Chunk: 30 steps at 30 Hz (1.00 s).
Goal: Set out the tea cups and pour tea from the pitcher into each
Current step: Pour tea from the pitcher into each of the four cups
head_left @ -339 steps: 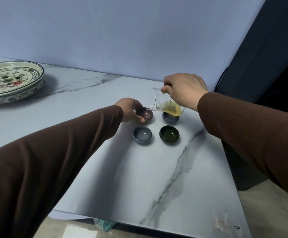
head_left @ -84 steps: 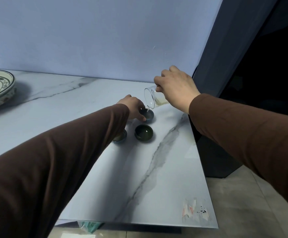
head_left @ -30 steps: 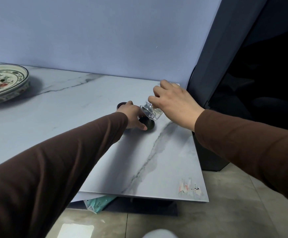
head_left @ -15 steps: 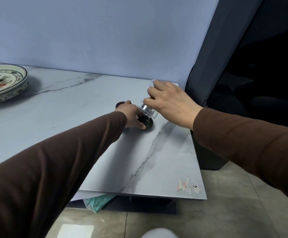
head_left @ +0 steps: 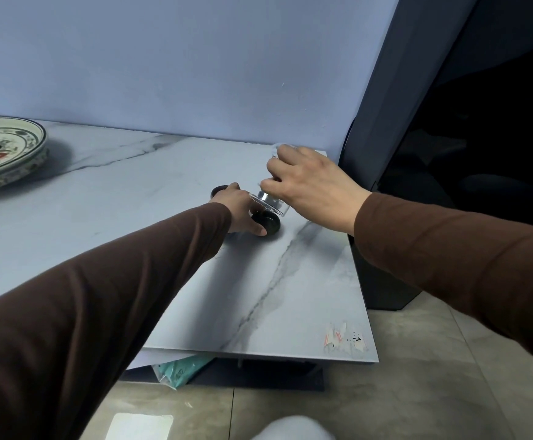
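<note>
A person in long brown sleeves reaches both arms over a pale grey marble-patterned table top (head_left: 163, 198) set against a lavender wall. The right hand (head_left: 309, 185) grips a small clear glass pitcher (head_left: 269, 203), fingers curled closed around it, tipping it steeply with its mouth down and to the left, directly above a dark glazed tea cup (head_left: 269, 222) near the table's right side. The left hand (head_left: 243, 211) rests on the table touching that cup's left side, thumb and fingers narrowly curved around it. A second dark cup (head_left: 218, 191) peeks out just behind the left hand; other cups cannot be seen past the hand. At the far left edge sits a wide painted ceramic dish with floral patterns (head_left: 5, 150), well apart from the cups.
</note>
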### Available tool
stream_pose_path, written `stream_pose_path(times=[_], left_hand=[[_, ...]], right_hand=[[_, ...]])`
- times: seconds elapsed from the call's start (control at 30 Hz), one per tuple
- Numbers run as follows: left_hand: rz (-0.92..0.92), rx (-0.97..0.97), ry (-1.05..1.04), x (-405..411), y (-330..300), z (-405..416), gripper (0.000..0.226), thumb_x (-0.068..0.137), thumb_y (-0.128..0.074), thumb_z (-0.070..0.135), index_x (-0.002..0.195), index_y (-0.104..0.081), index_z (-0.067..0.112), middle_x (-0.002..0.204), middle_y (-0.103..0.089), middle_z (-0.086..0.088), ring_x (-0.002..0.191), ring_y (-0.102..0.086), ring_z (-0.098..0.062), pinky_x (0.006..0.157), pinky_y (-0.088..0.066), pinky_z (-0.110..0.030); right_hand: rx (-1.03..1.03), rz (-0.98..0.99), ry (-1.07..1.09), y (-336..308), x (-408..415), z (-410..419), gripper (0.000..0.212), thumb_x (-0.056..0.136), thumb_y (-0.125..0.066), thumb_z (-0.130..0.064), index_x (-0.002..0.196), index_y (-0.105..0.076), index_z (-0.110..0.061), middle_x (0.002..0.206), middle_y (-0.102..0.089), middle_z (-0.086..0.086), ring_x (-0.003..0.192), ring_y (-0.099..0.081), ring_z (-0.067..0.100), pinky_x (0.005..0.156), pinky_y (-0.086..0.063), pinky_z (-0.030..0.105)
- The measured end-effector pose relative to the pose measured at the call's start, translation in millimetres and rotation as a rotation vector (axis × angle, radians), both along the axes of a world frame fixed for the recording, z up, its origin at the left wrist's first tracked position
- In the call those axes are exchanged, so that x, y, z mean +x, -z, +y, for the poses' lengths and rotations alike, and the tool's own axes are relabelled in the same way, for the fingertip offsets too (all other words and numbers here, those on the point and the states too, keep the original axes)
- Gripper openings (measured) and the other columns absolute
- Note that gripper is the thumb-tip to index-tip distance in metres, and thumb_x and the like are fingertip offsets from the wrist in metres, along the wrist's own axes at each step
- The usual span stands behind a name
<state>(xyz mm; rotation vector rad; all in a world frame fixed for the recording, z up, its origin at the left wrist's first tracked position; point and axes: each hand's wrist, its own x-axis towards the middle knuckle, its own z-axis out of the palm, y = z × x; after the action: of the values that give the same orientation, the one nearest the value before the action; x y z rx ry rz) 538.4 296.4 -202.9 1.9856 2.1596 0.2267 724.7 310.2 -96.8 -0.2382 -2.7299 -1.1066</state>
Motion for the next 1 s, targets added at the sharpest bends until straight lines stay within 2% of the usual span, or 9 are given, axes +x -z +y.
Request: stream_pose_path(times=[0.1, 0.23, 0.33, 0.57, 0.63, 0.7, 0.8, 0.9, 1.0], left_hand=[[0.009, -0.011, 0.011, -1, 0, 1, 0.055, 0.061, -0.071, 0.064, 0.105, -0.065, 0.031, 0.072, -0.046, 0.012, 0.093, -0.036, -0.018, 0.082, -0.044, -0.038], [-0.015, 0.013, 0.007, 0, 1, 0, 0.052, 0.06, -0.074, 0.061, 0.102, -0.067, 0.031, 0.068, -0.041, 0.017, 0.09, -0.034, -0.018, 0.074, -0.037, -0.033], [-0.017, 0.028, 0.005, 0, 2, 0, 0.052, 0.059, -0.074, 0.061, 0.101, -0.067, 0.032, 0.068, -0.039, 0.018, 0.09, -0.034, -0.017, 0.073, -0.033, -0.032], [-0.048, 0.007, 0.002, -1, 2, 0, 0.051, 0.06, -0.073, 0.061, 0.105, -0.067, 0.038, 0.071, -0.044, 0.018, 0.094, -0.035, -0.017, 0.078, -0.039, -0.034], [-0.05, -0.012, 0.005, -1, 1, -1, 0.049, 0.062, -0.072, 0.06, 0.105, -0.067, 0.038, 0.075, -0.05, 0.016, 0.1, -0.039, -0.02, 0.084, -0.042, -0.037], [-0.046, -0.032, 0.015, -1, -1, -2, 0.048, 0.065, -0.071, 0.059, 0.108, -0.065, 0.04, 0.088, -0.06, 0.014, 0.105, -0.04, -0.021, 0.09, -0.042, -0.04], [-0.046, -0.04, 0.011, 0, -2, -2, 0.053, 0.066, -0.071, 0.058, 0.116, -0.061, 0.043, 0.102, -0.064, 0.012, 0.107, -0.039, -0.02, 0.092, -0.041, -0.039], [-0.032, -0.044, 0.001, 2, -4, -4, 0.055, 0.067, -0.07, 0.057, 0.119, -0.06, 0.043, 0.102, -0.063, 0.011, 0.109, -0.039, -0.02, 0.092, -0.042, -0.039], [0.017, -0.073, -0.004, 5, -5, -5, 0.057, 0.068, -0.068, 0.059, 0.12, -0.06, 0.037, 0.104, -0.065, 0.006, 0.11, -0.04, -0.021, 0.093, -0.043, -0.042]], right_hand=[[-0.002, -0.01, 0.001, -1, 0, -1, 0.028, 0.082, -0.043, 0.007, 0.085, -0.057, -0.017, 0.083, -0.057, 0.004, 0.088, -0.056, 0.027, 0.067, -0.043, 0.035], [-0.008, -0.007, -0.007, -2, 0, 1, 0.03, 0.083, -0.038, 0.008, 0.087, -0.056, -0.016, 0.086, -0.056, 0.005, 0.093, -0.055, 0.028, 0.069, -0.043, 0.036], [-0.01, -0.004, -0.015, -1, 0, 1, 0.031, 0.083, -0.037, 0.008, 0.088, -0.055, -0.016, 0.087, -0.055, 0.004, 0.094, -0.054, 0.028, 0.069, -0.041, 0.036], [-0.076, 0.065, 0.026, 5, 4, 3, 0.027, 0.085, -0.04, 0.004, 0.088, -0.059, -0.015, 0.084, -0.056, 0.004, 0.088, -0.053, 0.027, 0.066, -0.04, 0.036], [-0.187, 0.147, 0.069, 11, 7, 9, 0.016, 0.091, -0.047, -0.005, 0.089, -0.06, -0.014, 0.085, -0.057, 0.005, 0.089, -0.053, 0.028, 0.065, -0.036, 0.035], [-0.335, 0.257, 0.167, 19, 12, 19, 0.008, 0.095, -0.054, -0.017, 0.093, -0.06, -0.012, 0.089, -0.057, 0.006, 0.093, -0.049, 0.028, 0.065, -0.037, 0.035], [-0.625, 0.439, 0.367, 32, 20, 32, 0.02, 0.098, -0.053, -0.03, 0.092, -0.058, -0.012, 0.09, -0.057, 0.006, 0.096, -0.044, 0.027, 0.069, -0.044, 0.041], [-0.873, 0.587, 0.538, 43, 28, 43, 0.023, 0.099, -0.051, -0.031, 0.09, -0.06, -0.011, 0.088, -0.058, 0.005, 0.096, -0.045, 0.028, 0.073, -0.039, 0.036], [-1.084, 0.727, 0.659, 48, 32, 47, 0.022, 0.097, -0.051, -0.031, 0.087, -0.062, -0.014, 0.086, -0.063, 0.003, 0.095, -0.053, 0.03, 0.072, -0.04, 0.034]])
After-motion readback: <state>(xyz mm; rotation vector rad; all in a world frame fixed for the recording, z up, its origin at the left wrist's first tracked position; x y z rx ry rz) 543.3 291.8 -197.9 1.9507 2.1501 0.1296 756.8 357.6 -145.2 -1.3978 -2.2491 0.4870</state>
